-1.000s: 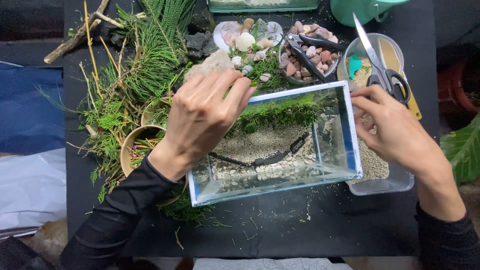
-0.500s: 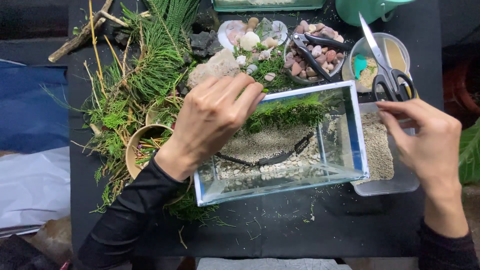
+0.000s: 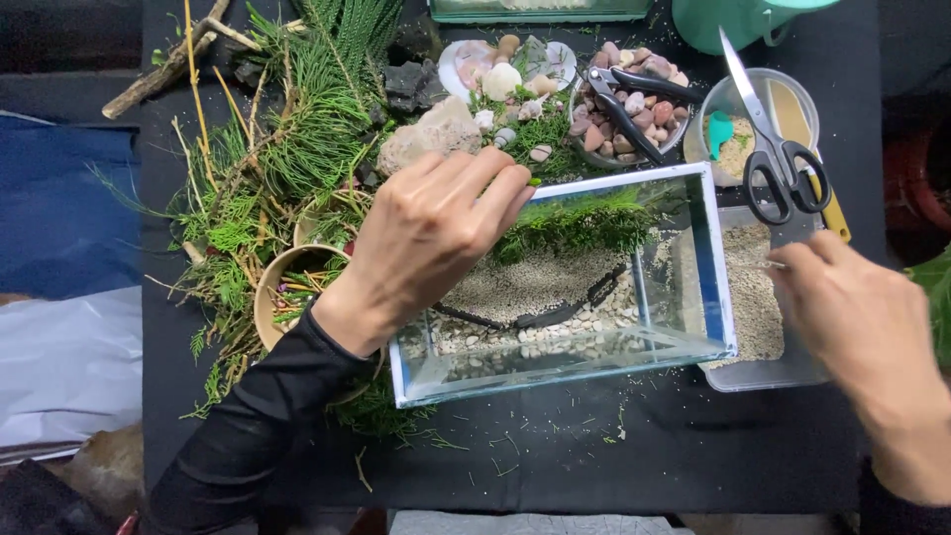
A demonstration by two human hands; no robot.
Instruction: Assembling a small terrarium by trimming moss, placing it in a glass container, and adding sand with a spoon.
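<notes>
A glass tank (image 3: 715, 297) with blue edges lies in the middle, holding pale gravel, sand, a dark curved strip (image 3: 535, 317) and a band of green moss (image 3: 584, 223) along its back. My left hand (image 3: 426, 238) reaches over the tank's back left corner. Its fingers are pressed together on a small green sprig at the moss. My right hand (image 3: 852, 312) hovers to the right of the tank, over a clear tub of sand (image 3: 748, 297). Its fingertips pinch a thin pale stick.
Scissors (image 3: 778, 159) lie on a cup with a teal scoop. Behind the tank sit a bowl of pebbles (image 3: 644, 119) with black clippers, a shell dish (image 3: 495, 64) and a beige rock (image 3: 431, 134). Green cuttings (image 3: 287, 168) and paper cups (image 3: 277, 297) crowd the left.
My right hand has left the tank's right edge and moved right and down over the sand tub. My left hand stays at the moss, fingers shifting slightly.
</notes>
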